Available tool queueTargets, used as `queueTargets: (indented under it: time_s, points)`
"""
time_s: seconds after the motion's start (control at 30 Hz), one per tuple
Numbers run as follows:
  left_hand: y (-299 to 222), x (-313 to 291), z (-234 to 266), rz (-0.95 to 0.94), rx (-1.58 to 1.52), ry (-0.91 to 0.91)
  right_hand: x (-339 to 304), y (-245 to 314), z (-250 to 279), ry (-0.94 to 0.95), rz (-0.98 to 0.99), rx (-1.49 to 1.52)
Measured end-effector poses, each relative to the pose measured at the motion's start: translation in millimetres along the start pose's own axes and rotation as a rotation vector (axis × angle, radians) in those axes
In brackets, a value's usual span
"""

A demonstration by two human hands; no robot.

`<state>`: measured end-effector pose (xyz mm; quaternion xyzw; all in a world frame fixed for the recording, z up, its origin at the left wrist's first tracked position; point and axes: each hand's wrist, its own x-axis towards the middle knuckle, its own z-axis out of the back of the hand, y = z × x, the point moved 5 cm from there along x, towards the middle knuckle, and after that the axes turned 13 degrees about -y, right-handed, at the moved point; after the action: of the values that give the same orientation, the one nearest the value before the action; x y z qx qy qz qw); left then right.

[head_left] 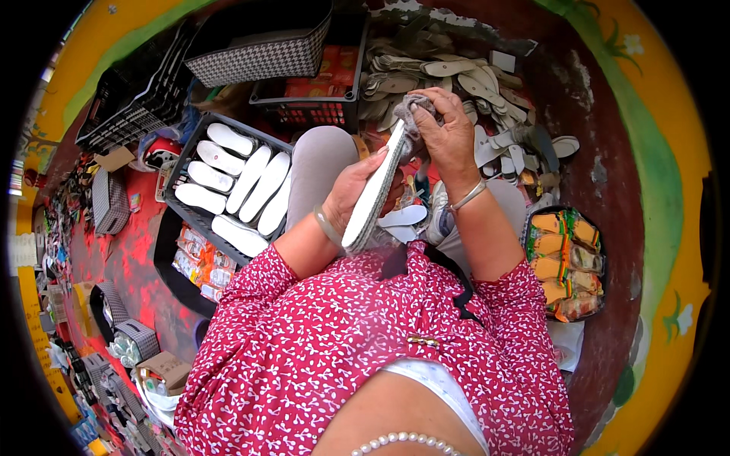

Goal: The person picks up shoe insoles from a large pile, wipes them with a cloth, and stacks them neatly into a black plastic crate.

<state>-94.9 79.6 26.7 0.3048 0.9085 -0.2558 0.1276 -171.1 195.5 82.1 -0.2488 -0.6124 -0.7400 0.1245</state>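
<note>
In front of my chest a thick white shoe sole [372, 199] with a grey layered edge stands tilted, its far end up. My left hand [350, 186] grips it around the middle, the thumb lying along its edge. At the sole's upper end my right hand [449, 140] pinches a bunched grey cloth [415, 114], which touches the tip. The cloth hides that end of the sole. Below, between my knees, lies a flat white insole [403, 216], beside a shoe [440, 214] on my foot.
Left of my knee sits a black crate [173, 204] with several white soles [248, 182]. A heap of loose pale soles [479, 82] lies ahead, near the wall. To my right stands a black basket [603, 267] of wrapped yellow items. A houndstooth bin [258, 62] rests above another black crate [304, 114].
</note>
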Motion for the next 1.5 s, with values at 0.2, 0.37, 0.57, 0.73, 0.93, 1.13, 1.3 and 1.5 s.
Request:
queueTargets:
  time_s: [0.2,0.37,0.57,0.73,0.93,1.13,1.3,1.5]
  points:
    - [-3,-2,3,-0.035,0.048,-0.201,-19,12,0,0.037,0.064,-0.165]
    - [-5,4,19,-0.105,0.100,-0.144,-30,16,-5,0.148,0.057,0.010]
    - [-17,4,16,-0.210,-0.040,-0.191,-56,60,-12,0.315,-0.077,0.198]
    - [-37,-1,20,-0.279,-0.096,-0.174,-75,103,-15,0.485,0.246,0.173]
    - [-43,-2,17,-0.268,-0.210,-0.186,-89,114,-20,0.516,0.458,0.214]
    - [-63,3,17,-0.297,-0.441,-0.158,-102,88,-29,0.705,0.221,0.191]
    - [-75,-13,12,-0.433,-0.045,-0.246,-62,28,8,0.286,-0.579,0.510]
    - [-45,-13,15,-0.268,0.171,-0.287,-44,-6,31,0.205,-0.893,0.677]
